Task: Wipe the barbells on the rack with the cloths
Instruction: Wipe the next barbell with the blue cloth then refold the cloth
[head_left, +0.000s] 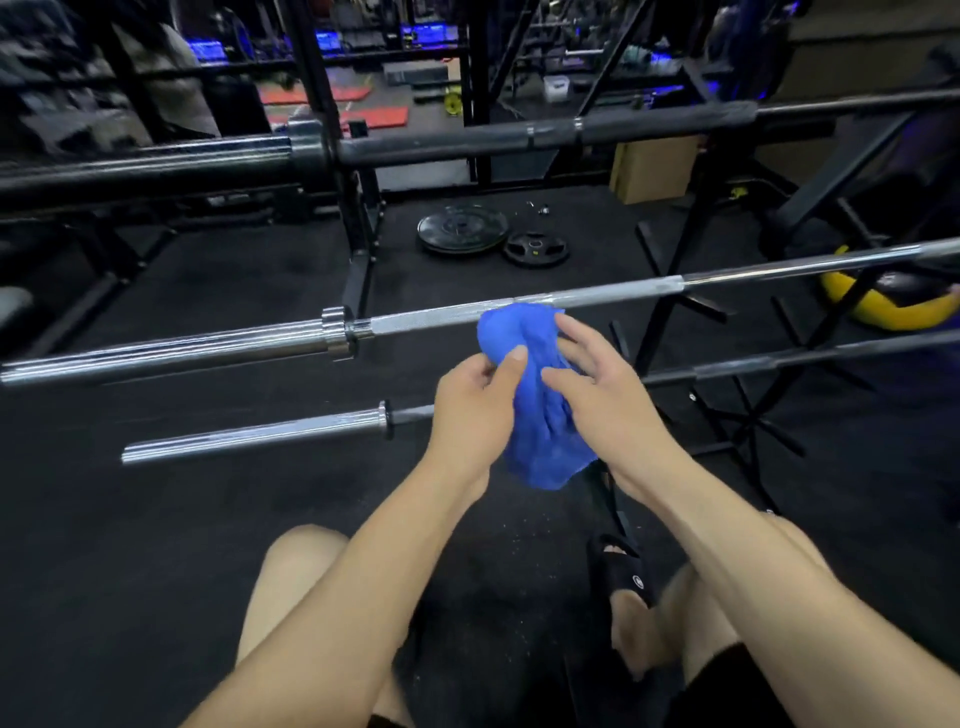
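Behind cloth (540, 395) (blue): chrome barbell (597, 293), floor plates (462, 228).

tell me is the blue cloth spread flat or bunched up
Bunched up: the blue cloth hangs crumpled in folds between the left hand and right hand.

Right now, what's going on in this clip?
A person is in front of a barbell rack in a gym, holding a blue cloth in both hands. The left hand pinches it with thumb and fingers; the right hand rests on it with fingers fairly straight. The cloth is bunched up just below the chrome barbell, and whether it touches the bar is unclear. A lower barbell and a black bar above also sit racked. Weight plates lie on the floor behind.
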